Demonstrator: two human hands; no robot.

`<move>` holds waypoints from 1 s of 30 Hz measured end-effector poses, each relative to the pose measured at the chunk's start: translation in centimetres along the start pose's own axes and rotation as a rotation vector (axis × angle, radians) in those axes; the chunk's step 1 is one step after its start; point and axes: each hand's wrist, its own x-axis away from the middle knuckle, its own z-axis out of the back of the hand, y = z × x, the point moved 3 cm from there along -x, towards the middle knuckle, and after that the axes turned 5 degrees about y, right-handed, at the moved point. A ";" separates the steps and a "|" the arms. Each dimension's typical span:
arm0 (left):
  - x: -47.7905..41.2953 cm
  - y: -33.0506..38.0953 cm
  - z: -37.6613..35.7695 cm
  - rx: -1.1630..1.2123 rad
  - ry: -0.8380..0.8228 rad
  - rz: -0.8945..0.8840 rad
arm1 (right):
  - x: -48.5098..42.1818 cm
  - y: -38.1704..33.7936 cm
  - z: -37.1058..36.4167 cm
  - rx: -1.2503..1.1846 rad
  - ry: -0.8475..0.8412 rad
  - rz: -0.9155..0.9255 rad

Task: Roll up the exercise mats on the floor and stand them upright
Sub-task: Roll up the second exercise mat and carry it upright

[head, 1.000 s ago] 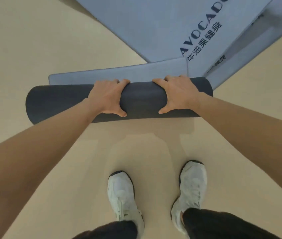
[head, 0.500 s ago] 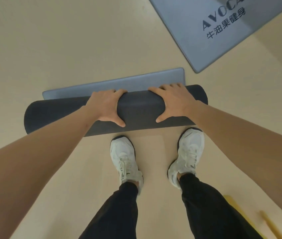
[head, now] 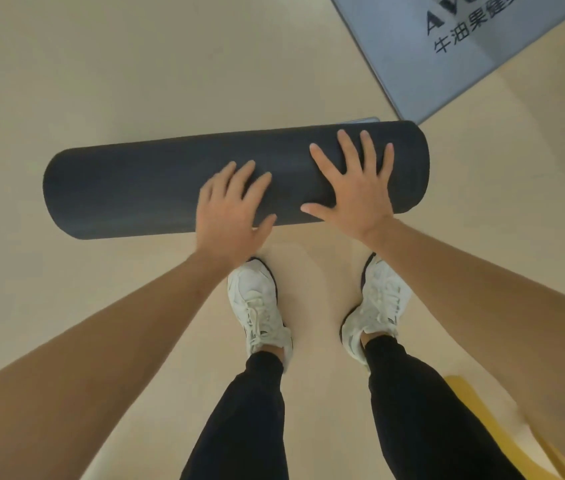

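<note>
A dark grey exercise mat [head: 135,192] lies on the beige floor as a thick roll, running left to right in front of my feet. Only a thin sliver of its flat end shows behind the roll's right part. My left hand [head: 232,209] lies flat on the near side of the roll, near its middle, fingers straight. My right hand [head: 357,188] presses on top of the roll toward its right end, fingers spread. A second blue-grey mat [head: 502,67] with printed lettering lies flat at the top right.
My two white shoes [head: 258,306] [head: 378,303] stand just behind the roll. A yellow strip [head: 475,410] crosses the floor at the bottom right. Bare beige floor [head: 135,64] stretches to the left and beyond the roll.
The roll has taken in nearly all of the flat end that lay behind it. Both hands have gone from gripping over the roll to lying flat on it, fingers straightened.
</note>
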 end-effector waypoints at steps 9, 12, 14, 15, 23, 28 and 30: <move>-2.4 0.9 -1.8 -0.147 -0.168 -0.030 | -2.2 5.5 3.0 -0.270 0.148 -0.148; -3.8 0.5 -1.5 -0.147 -0.185 -0.020 | 0.6 7.9 2.4 -0.305 0.283 -0.277; -5.1 0.4 -1.1 -0.118 -0.191 0.005 | 2.0 8.7 1.8 -0.380 0.304 -0.264; -5.9 0.2 -0.8 -0.106 -0.190 0.014 | 2.4 8.8 1.7 -0.468 0.292 -0.271; -10.2 -1.1 0.9 -0.159 -0.222 -0.011 | 0.3 10.0 1.9 -0.942 0.250 -0.521; -8.9 2.2 1.9 -0.067 0.087 0.354 | -0.5 10.5 3.0 -0.895 0.216 -0.433; -8.4 4.7 1.8 -0.003 0.144 0.375 | -1.2 10.8 3.6 -0.884 0.196 -0.414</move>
